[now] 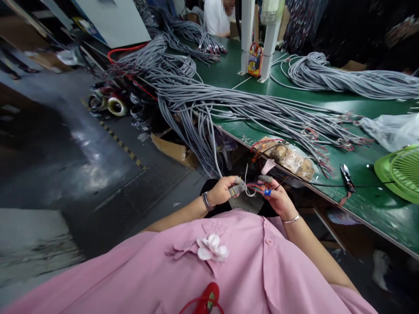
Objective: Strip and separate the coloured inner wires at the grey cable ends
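Both hands are close together in front of my lap, below the bench edge. My left hand [229, 188], with grey finger covers, pinches the end of a grey cable [212, 146] where thin coloured wires come out. My right hand [276, 194], wearing a grey and a blue finger cover, holds the red and green wires [254, 186] between thumb and finger. A white strand [250, 194] loops between the hands. The wire tips are hidden by the right fingers.
Bundles of grey cables [229, 98] lie across the green bench [222, 76]. A taped block [288, 157], a pair of cutters [347, 176], a green fan [401, 172] and a plastic bag [393, 128] are nearby. A person [216, 17] is beyond the bench.
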The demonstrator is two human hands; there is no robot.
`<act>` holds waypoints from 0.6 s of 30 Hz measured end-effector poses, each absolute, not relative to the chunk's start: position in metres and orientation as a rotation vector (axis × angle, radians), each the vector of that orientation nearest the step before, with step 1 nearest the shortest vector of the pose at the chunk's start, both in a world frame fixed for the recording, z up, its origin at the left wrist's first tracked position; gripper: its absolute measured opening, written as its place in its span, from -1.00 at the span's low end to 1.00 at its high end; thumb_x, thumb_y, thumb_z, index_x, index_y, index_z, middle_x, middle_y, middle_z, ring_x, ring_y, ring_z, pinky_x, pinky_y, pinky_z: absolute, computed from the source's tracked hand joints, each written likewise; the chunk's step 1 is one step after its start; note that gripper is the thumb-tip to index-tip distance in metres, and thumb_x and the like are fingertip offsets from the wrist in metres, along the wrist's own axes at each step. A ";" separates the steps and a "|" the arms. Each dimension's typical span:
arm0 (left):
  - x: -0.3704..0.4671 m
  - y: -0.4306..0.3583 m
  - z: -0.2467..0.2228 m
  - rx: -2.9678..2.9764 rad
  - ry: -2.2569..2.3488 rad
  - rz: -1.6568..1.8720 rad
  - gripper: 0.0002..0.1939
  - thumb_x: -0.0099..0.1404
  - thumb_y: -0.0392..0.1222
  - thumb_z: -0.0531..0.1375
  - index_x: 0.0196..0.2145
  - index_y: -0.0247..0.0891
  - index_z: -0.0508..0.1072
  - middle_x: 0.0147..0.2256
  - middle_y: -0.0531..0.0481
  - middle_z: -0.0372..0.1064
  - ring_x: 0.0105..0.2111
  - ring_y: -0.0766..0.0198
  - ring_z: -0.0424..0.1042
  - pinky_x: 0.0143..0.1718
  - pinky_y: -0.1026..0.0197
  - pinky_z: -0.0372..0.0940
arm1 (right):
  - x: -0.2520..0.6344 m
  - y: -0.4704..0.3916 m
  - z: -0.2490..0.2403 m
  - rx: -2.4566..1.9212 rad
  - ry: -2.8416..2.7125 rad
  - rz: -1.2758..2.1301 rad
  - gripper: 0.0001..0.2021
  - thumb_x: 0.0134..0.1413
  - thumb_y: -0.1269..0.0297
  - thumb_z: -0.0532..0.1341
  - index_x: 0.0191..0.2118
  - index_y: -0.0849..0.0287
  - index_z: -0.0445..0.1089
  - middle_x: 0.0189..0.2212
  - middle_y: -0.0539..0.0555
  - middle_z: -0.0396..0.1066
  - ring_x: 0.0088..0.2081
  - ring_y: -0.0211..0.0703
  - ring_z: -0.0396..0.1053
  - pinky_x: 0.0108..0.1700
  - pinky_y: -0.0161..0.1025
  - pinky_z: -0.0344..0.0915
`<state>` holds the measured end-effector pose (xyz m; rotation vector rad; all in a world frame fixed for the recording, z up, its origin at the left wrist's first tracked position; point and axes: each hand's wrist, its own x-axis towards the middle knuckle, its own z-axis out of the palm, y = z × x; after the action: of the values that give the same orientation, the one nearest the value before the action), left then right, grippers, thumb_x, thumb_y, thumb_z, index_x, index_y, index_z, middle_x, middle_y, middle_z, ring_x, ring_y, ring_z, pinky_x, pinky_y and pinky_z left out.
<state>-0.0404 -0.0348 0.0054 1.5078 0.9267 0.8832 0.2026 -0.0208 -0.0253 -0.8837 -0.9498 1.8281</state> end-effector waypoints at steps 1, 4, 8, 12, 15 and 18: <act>-0.041 -0.035 0.006 1.433 0.954 0.942 -0.59 0.29 0.12 0.21 -0.35 -0.36 0.42 -0.57 0.07 0.29 -0.60 0.45 0.24 -0.53 0.38 0.21 | 0.201 -0.024 -0.022 -0.838 -1.040 1.838 -0.48 -0.19 0.32 0.42 0.01 0.05 0.47 -0.06 0.08 0.46 -0.29 -0.23 0.30 -0.36 -0.32 0.26; -0.039 -0.033 0.010 1.365 0.957 1.014 -0.60 0.28 0.12 0.23 -0.34 -0.35 0.39 -0.56 0.09 0.28 -0.60 0.46 0.25 -0.53 0.39 0.23 | 0.191 -0.031 -0.011 -0.771 -1.253 1.849 -0.35 -0.17 0.26 0.45 0.13 0.00 0.37 0.07 0.11 0.39 -0.20 -0.18 0.32 -0.21 -0.25 0.31; -0.032 -0.034 0.016 1.440 0.966 1.004 -0.61 0.31 0.10 0.20 -0.32 -0.36 0.40 -0.54 0.07 0.30 -0.59 0.47 0.27 -0.52 0.40 0.23 | 0.172 -0.037 0.003 -0.801 -1.280 1.755 -0.36 -0.15 0.15 0.47 0.11 0.00 0.34 0.04 0.11 0.38 -0.25 -0.22 0.35 -0.23 -0.26 0.33; -0.026 -0.036 0.015 1.560 1.008 1.003 -0.62 0.34 0.08 0.17 -0.30 -0.37 0.43 -0.52 0.05 0.32 -0.56 0.45 0.29 -0.49 0.39 0.24 | 0.161 -0.040 0.012 -0.933 -1.253 1.579 -0.51 -0.13 0.08 0.45 -0.04 0.09 0.42 -0.20 0.09 0.46 -0.21 -0.13 0.39 -0.21 -0.23 0.36; -0.024 -0.037 0.011 1.644 1.044 1.008 -0.64 0.35 0.06 0.16 -0.30 -0.36 0.45 -0.50 0.04 0.35 -0.52 0.43 0.30 -0.45 0.37 0.25 | 0.158 -0.041 0.014 -1.054 -1.211 1.473 -0.67 -0.05 0.07 0.40 -0.19 0.14 0.46 -0.30 0.09 0.46 -0.30 -0.14 0.38 -0.34 -0.26 0.33; -0.022 -0.037 0.008 1.670 1.076 0.998 -0.65 0.36 0.05 0.15 -0.28 -0.35 0.46 -0.48 0.03 0.36 -0.51 0.41 0.32 -0.45 0.36 0.25 | 0.157 -0.041 0.012 -1.107 -1.136 1.459 -0.73 -0.05 0.09 0.40 -0.28 0.14 0.47 -0.40 0.06 0.43 -0.41 -0.21 0.31 -0.47 -0.32 0.24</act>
<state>-0.0216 -0.0368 0.0076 1.6698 1.0755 0.9978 0.1567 -0.0408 0.0120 -1.1068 -1.1361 1.4588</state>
